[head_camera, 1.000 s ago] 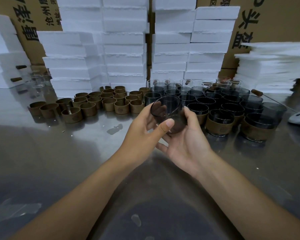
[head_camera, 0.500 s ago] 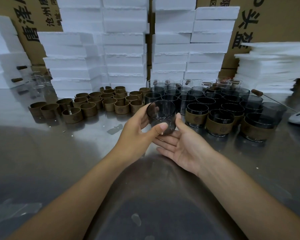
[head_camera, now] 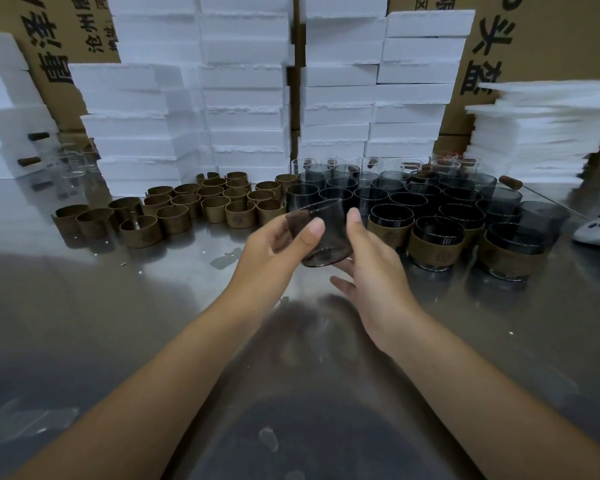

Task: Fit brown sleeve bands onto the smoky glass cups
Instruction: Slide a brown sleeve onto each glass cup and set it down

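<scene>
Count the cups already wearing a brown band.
3 clearly, in the front row beyond the right hand: left cup, middle cup, right cup. Brown behind the middle cup hints at a fourth; more may be hidden.

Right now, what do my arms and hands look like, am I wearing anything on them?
Bare throughout: no sleeve shows on the left arm or right arm. The left hand and right hand wear no gloves, and no ring, watch or bracelet is visible. The nails that show are short and unpainted.
</scene>
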The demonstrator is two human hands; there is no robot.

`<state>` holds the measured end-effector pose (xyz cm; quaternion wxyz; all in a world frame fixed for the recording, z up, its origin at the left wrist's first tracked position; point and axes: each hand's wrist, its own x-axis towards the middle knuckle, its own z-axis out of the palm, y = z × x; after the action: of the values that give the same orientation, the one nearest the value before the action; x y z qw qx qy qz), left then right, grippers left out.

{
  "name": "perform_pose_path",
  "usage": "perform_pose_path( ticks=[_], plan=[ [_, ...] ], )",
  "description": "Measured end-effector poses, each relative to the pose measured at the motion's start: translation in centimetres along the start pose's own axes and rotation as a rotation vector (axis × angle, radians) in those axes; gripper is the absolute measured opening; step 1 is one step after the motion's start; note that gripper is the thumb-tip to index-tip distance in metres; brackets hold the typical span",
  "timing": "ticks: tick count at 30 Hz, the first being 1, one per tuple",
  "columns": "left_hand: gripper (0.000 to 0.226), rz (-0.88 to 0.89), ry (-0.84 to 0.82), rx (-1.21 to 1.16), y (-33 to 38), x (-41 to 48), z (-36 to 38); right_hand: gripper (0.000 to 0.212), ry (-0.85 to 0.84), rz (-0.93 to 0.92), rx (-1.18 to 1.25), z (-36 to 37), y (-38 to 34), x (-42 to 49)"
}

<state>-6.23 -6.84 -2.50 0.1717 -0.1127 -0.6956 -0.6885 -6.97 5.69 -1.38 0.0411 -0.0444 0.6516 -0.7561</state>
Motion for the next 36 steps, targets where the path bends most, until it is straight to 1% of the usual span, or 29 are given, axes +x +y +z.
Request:
perform_pose_path(
  ticks=[2, 3, 5, 6, 8, 10, 13, 15, 17, 21, 25, 27, 29, 31, 36],
  plan=[
    [0.048, -0.074, -0.008, -0.05, 0.1, 0.0, 0.0, 0.055, -0.044, -0.109, -0.064, 0.1, 0.0, -0.3],
    [0.047, -0.1, -0.016, -0.064, 0.2, 0.0, 0.0, 0.054, -0.073, -0.135, -0.071, 0.1, 0.1, -0.3],
    [0.045, -0.139, -0.037, -0.077, 0.2, 0.1, 0.0, 0.044, -0.104, -0.159, -0.081, 0.1, 0.2, -0.4],
    [0.045, -0.155, -0.048, -0.088, 0.2, 0.1, 0.0, 0.042, -0.102, -0.165, -0.086, 0.1, 0.2, -0.4],
    [0.047, -0.186, -0.069, -0.116, 0.2, 0.1, 0.1, 0.047, -0.079, -0.177, -0.095, 0.1, 0.4, -0.2],
    [0.054, -0.214, -0.074, -0.139, 0.1, 0.1, 0.3, 0.049, -0.05, -0.186, -0.127, 0.0, 0.5, -0.1],
    [0.055, -0.245, -0.051, -0.183, 0.1, -0.1, 0.4, 0.032, -0.011, -0.201, -0.123, 0.1, 0.8, 0.0],
    [0.059, -0.282, -0.018, -0.231, 0.1, -0.1, 0.3, 0.03, 0.013, -0.204, -0.106, 0.1, 0.9, 0.2],
    [0.056, -0.31, -0.002, -0.26, 0.1, 0.0, 0.1, 0.03, 0.019, -0.179, -0.064, 0.1, 0.9, 0.2],
    [0.052, -0.319, -0.046, -0.305, 0.4, -0.2, 0.1, 0.034, 0.035, -0.112, 0.072, 0.2, 0.5, 0.0],
    [0.064, -0.317, -0.066, -0.329, 0.9, -0.3, 0.2, 0.059, 0.056, -0.123, 0.145, 0.2, 0.0, -0.3],
    [0.059, -0.313, -0.068, -0.346, 0.9, -0.2, 0.1, 0.06, 0.043, -0.105, 0.187, 0.2, -0.2, -0.3],
    [0.046, -0.306, -0.077, -0.367, 1.0, -0.2, 0.0, 0.051, 0.026, -0.08, 0.227, -0.1, -0.2, -0.2],
    [0.038, -0.299, -0.094, -0.38, 1.0, -0.2, -0.1, 0.042, 0.007, -0.058, 0.223, -0.4, -0.2, -0.1],
    [0.035, -0.297, -0.127, -0.426, 1.0, -0.1, -0.2, 0.039, -0.012, -0.027, 0.224, -0.6, -0.1, 0.1]
  ],
)
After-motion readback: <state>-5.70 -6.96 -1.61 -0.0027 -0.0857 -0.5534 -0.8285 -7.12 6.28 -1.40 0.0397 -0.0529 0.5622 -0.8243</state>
